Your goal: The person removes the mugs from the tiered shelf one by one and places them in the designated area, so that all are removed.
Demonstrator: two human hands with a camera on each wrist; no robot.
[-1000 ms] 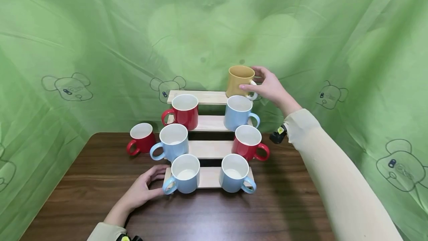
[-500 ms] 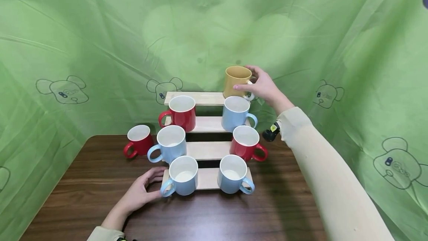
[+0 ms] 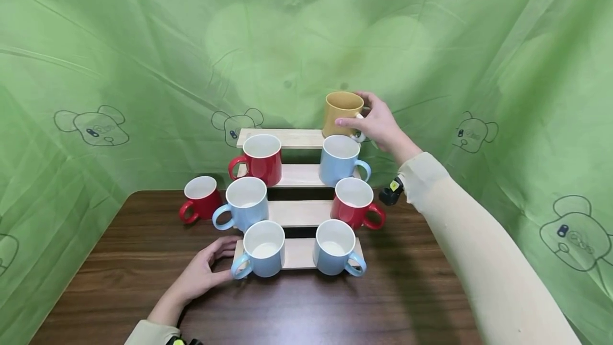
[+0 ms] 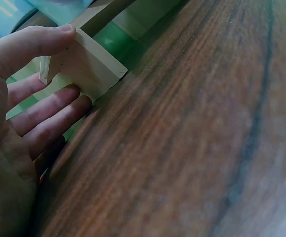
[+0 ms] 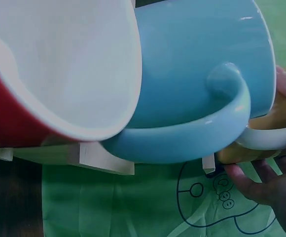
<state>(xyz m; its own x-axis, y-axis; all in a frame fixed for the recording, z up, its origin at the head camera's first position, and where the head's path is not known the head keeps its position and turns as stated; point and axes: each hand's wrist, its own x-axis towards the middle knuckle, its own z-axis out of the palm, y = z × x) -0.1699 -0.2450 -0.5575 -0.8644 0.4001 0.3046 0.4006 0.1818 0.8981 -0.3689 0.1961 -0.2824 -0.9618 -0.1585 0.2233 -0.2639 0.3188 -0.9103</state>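
Note:
A stepped wooden rack (image 3: 299, 213) holds mugs at both ends of its steps. At the right end of the top step is a yellow mug (image 3: 338, 113) with a white handle. My right hand (image 3: 383, 124) grips it, thumb on the near side and fingers behind the rim. In the right wrist view, this hand (image 5: 281, 190) is partly cut off by the frame. My left hand (image 3: 203, 270) holds the left end of the lowest step, beside a light blue mug (image 3: 265, 257). The left wrist view shows the thumb (image 4: 47, 39) on the wood and fingers bent around its end.
Below the yellow mug stand a light blue mug (image 3: 335, 166), a red mug (image 3: 351, 209) and another light blue mug (image 3: 332, 254). A red mug (image 3: 268, 169) and a blue mug (image 3: 254, 212) stand on the left. A separate red mug (image 3: 206, 204) sits on the table (image 3: 119, 260). Green cloth (image 3: 158, 68) hangs behind.
My right thumb has shifted slightly left across the yellow mug, and its handle sits a little closer in to the mug's outline. The left hand stays on the rack; the view sways slightly.

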